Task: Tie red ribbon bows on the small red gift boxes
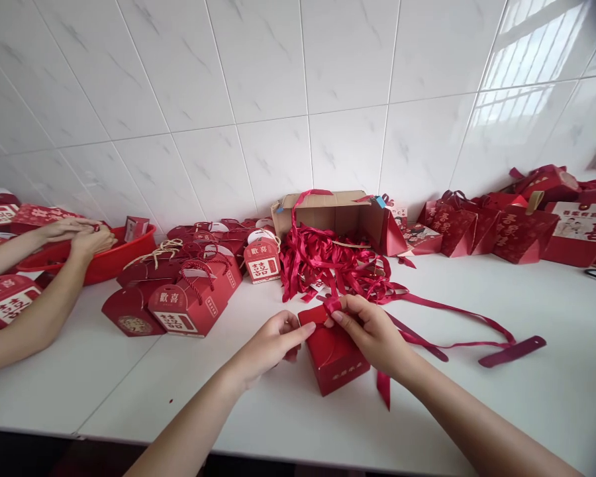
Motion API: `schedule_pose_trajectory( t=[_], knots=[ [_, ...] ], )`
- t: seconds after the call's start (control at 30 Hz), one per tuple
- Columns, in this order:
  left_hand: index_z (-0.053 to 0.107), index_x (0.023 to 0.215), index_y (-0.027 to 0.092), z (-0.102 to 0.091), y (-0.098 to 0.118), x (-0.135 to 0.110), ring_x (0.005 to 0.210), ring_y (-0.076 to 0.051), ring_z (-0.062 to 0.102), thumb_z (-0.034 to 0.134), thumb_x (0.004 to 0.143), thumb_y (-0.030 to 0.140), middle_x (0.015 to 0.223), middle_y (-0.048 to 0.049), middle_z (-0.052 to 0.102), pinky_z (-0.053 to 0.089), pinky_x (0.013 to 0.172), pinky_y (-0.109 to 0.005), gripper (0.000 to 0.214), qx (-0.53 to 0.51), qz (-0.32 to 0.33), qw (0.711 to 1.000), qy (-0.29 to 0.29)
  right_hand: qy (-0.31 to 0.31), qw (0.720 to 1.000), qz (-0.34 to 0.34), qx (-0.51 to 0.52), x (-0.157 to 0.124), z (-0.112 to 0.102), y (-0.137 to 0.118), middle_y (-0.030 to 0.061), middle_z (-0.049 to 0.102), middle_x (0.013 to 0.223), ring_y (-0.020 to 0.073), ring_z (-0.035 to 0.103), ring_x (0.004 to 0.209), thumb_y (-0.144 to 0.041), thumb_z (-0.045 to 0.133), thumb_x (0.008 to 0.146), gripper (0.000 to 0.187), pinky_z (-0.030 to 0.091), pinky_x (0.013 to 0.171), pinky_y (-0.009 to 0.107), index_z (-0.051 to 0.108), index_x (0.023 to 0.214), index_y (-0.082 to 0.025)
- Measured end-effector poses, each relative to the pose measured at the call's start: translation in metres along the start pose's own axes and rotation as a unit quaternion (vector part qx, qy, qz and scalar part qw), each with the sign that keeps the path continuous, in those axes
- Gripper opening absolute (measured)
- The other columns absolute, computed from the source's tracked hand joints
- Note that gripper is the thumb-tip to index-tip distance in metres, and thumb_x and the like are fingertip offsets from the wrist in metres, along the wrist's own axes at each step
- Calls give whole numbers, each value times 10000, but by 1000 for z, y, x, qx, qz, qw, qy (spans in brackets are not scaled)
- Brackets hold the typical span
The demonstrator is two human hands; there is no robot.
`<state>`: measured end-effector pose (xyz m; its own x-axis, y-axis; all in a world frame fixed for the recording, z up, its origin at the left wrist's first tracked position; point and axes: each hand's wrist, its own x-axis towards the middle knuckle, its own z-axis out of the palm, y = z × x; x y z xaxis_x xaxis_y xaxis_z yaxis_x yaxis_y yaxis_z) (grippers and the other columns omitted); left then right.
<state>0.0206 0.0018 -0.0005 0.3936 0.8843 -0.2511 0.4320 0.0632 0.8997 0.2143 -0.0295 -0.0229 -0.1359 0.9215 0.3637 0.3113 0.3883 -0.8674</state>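
Note:
A small red gift box (338,354) stands on the white table in front of me. My right hand (372,331) pinches a red ribbon (332,305) between thumb and fingers at the box's top. On the box's left side is my left hand (278,338), its thumb against the upper edge and its fingers curled; what they hold, if anything, is hidden. One ribbon end (383,389) hangs down to the right of the box. Just behind lies a tangled heap of red ribbons (322,258), spilling from a cardboard box (328,215) tipped on its side.
Red candy boxes with rope handles (189,298) stand to the left. Beyond them, another person's hands (87,238) work over a red basin (109,265). Red gift bags (521,232) line the wall at right. Dark red straps (512,351) lie on the white table (526,411).

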Motion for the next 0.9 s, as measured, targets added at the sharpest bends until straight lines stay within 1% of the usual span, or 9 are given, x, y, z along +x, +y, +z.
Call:
schedule_pose_trajectory(
  t=[0.2,0.27,0.43,0.5,0.6,0.7,0.77,0.83,0.9],
  knots=[
    [608,724,190,-16,19,-14,702,-155,545,608,805,408,723,8,595,412,666,-273,233,176,124,976,38,23,997,73,9,1,3,-12,19,653,685,147,561,619,-305,511,856,232,417,567,242,599,681,-181],
    [652,790,217,-21,34,-21,773,-173,574,579,837,345,798,5,653,420,724,-294,155,282,198,937,55,35,995,92,9,3,5,-15,17,654,665,149,566,605,-291,530,829,197,415,553,239,622,695,-178],
    [700,890,250,-23,78,-22,815,-183,543,462,887,177,818,-1,655,362,828,-378,249,512,375,772,35,26,998,44,-37,3,5,-20,1,653,673,145,542,620,-233,515,812,174,412,580,242,677,764,-189],
    [710,895,262,-19,91,-12,822,-184,533,450,879,146,817,-5,637,340,856,-403,285,540,395,743,16,9,998,1,-62,1,4,-20,-13,602,635,138,500,615,-226,521,811,172,391,575,240,639,691,-193],
    [716,823,281,-8,99,9,956,-219,518,497,851,152,947,-21,627,304,912,-441,255,544,418,728,14,23,995,-31,-90,-3,4,-18,-25,482,548,133,433,586,-292,548,826,292,356,559,250,509,555,-192],
    [668,889,254,1,92,23,1094,-269,467,564,827,220,1108,-49,585,296,948,-463,126,487,436,749,109,38,996,-18,-73,-4,5,-15,-7,506,539,147,449,590,-358,489,883,379,357,562,266,509,540,-197],
    [597,946,219,2,81,23,995,-236,514,521,866,286,1018,-56,589,374,891,-409,129,386,406,811,166,33,998,-11,-57,-4,6,-13,9,564,568,159,477,612,-370,459,905,384,374,584,278,573,580,-199],
    [552,889,205,0,68,17,805,-180,543,460,902,367,852,-23,583,437,756,-325,187,273,335,890,148,25,998,-10,-50,-4,6,-13,15,587,579,163,486,615,-384,452,912,390,384,593,286,619,613,-199],
    [549,825,203,-3,57,9,729,-155,549,469,892,425,779,1,585,449,690,-284,246,197,268,940,81,37,998,-17,-45,-5,6,-14,11,576,559,160,483,596,-396,473,903,393,387,578,287,637,607,-197]
  ],
)
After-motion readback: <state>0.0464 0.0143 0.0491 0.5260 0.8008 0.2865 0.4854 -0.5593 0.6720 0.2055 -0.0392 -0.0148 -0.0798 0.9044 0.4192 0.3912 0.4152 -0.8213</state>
